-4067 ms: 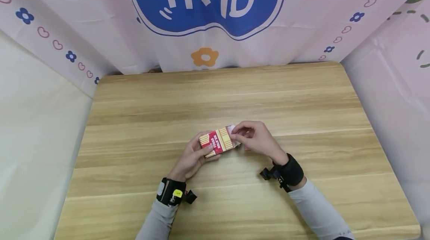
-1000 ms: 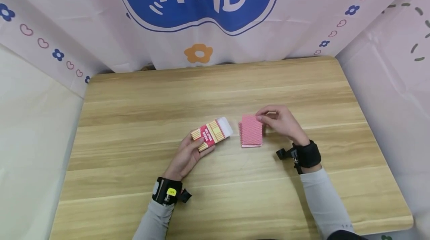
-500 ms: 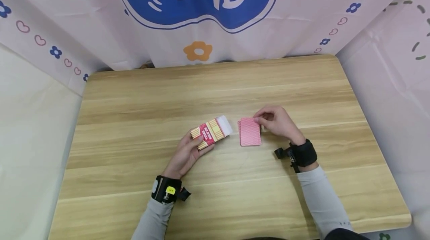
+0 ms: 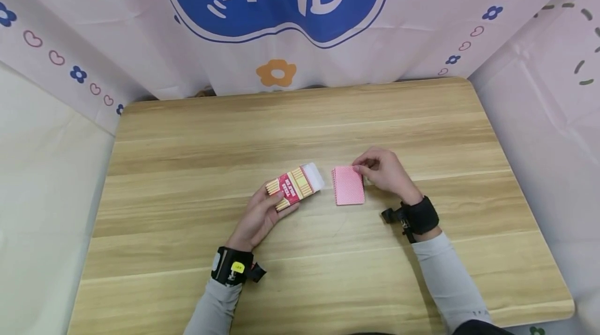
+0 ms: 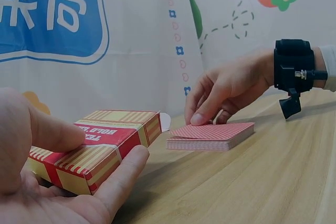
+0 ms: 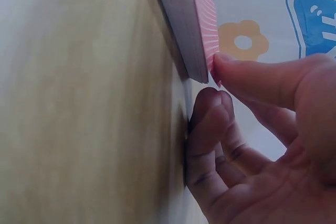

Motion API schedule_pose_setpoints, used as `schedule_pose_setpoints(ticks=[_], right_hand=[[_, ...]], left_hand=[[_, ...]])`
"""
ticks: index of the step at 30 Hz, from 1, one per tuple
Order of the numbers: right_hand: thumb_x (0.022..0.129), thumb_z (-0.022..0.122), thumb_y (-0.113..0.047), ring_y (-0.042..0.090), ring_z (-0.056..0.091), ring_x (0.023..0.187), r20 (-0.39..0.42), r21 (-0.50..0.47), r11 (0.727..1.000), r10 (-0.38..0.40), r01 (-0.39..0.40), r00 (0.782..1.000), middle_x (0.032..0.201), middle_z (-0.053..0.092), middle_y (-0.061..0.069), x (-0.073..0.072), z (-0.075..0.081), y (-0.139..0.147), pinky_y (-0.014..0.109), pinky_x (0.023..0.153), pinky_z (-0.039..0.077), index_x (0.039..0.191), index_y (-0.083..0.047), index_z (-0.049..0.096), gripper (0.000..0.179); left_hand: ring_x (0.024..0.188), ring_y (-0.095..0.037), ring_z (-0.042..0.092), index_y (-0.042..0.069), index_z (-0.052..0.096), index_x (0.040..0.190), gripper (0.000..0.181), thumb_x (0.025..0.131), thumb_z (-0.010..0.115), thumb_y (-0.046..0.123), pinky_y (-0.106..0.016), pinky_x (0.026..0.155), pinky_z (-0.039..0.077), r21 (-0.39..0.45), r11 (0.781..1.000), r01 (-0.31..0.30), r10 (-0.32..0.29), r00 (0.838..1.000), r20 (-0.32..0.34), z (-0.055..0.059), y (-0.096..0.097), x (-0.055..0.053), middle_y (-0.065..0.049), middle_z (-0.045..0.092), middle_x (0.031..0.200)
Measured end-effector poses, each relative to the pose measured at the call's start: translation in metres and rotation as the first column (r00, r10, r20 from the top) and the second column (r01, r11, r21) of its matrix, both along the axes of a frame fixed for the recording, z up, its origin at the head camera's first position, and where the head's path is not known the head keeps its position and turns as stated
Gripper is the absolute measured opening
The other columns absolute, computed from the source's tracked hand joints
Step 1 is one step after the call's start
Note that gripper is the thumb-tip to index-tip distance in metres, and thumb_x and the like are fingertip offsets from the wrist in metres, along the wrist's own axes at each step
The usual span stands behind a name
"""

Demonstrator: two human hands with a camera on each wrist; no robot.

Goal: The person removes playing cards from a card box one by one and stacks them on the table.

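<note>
In the head view my left hand (image 4: pixel 258 215) holds a red and yellow card box (image 4: pixel 291 187), its white flap out toward the right. The left wrist view has my thumb on the printed face of the box (image 5: pixel 113 140) and fingers under it. To the right of the box, a deck of playing cards (image 4: pixel 349 185) lies face down on the table, with red patterned backs. My right hand (image 4: pixel 384 171) pinches the far right corner of the top card. In the left wrist view that card (image 5: pixel 212 131) sits slightly raised off the deck.
The wooden table (image 4: pixel 211 142) stretches around both hands. A printed white curtain (image 4: pixel 417 27) hangs along its back edge, with pale cloth (image 4: pixel 51 194) down the left side. Each wrist wears a black band with a small camera mount.
Earlier my right hand was at the box's end; now the deck lies on the table. In the last second the top card slid down and left, lining up with the deck. The left hand stays nearly still.
</note>
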State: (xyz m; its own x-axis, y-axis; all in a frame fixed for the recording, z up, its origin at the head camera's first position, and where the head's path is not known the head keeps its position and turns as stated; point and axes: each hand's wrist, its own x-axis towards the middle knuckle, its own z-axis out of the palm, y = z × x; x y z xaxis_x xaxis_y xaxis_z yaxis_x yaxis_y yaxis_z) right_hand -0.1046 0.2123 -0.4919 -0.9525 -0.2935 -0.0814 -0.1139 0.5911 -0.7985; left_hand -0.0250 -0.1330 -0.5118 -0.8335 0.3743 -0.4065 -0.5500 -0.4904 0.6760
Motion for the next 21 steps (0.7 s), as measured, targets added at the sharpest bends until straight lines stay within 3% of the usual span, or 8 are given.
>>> schedule_pose_setpoints(ticks=[21], right_hand=[[0.096,0.08,-0.01,0.02,0.062,0.081,-0.036,0.052,0.999,0.012,-0.01,0.999,0.094,0.073,0.007,0.001,-0.0012,-0.004,0.024,0.069,0.052,0.105,-0.008,0.085,0.01]], left_hand=[[0.15,-0.037,0.048,0.007,0.025,0.165,0.057,0.112,0.045,0.003,-0.044,0.115,0.053,-0.012,1.0,0.004,-0.004,1.0,0.003,0.0004,-0.0002,0.0004,-0.021,0.034,0.168]])
